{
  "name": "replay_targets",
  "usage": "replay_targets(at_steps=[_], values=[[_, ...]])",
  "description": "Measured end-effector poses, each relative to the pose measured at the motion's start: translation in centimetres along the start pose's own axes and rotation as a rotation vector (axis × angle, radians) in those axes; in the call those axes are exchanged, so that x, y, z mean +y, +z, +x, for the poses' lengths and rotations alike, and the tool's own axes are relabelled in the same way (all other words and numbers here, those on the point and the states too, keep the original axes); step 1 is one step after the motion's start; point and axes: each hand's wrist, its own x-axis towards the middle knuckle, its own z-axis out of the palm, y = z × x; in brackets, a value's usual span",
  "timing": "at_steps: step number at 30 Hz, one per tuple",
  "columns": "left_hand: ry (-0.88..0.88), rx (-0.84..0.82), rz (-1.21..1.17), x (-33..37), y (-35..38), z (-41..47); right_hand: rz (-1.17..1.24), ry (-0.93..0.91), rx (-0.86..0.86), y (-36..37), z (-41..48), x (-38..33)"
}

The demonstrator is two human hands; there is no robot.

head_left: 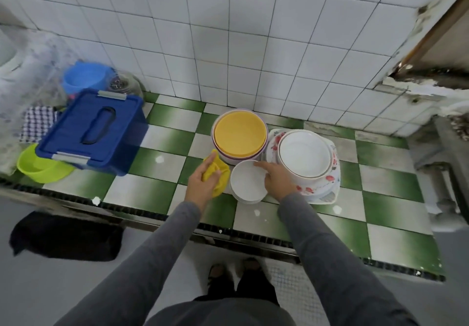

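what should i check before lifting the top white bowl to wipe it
1. Cloth ready: left hand grips the yellow cloth: ok.
2. Hold on bowl: right hand touches the rim of the white bowl stack; firm grip: cannot tell.
3. Top bowl loose from those under it: cannot tell.
4. Room around: flowered plates and yellow-topped bowl crowd the stack: not ok, so lift straight up.
5. Set-down spot: bare counter tiles beside the left hand: ok.
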Motion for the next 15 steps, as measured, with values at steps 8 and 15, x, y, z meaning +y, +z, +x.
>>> replay_targets(at_steps=[8,15], values=[[-0.014,0.000,-0.023,-0.3,-0.2,0.2,0.015,0.002,0.017,-0.5,-0.1,-0.4],[-0.016,0.009,0.006,-0.1,0.4,0.3,0.134,0.043,0.021,-2.0,-0.7,-0.6]])
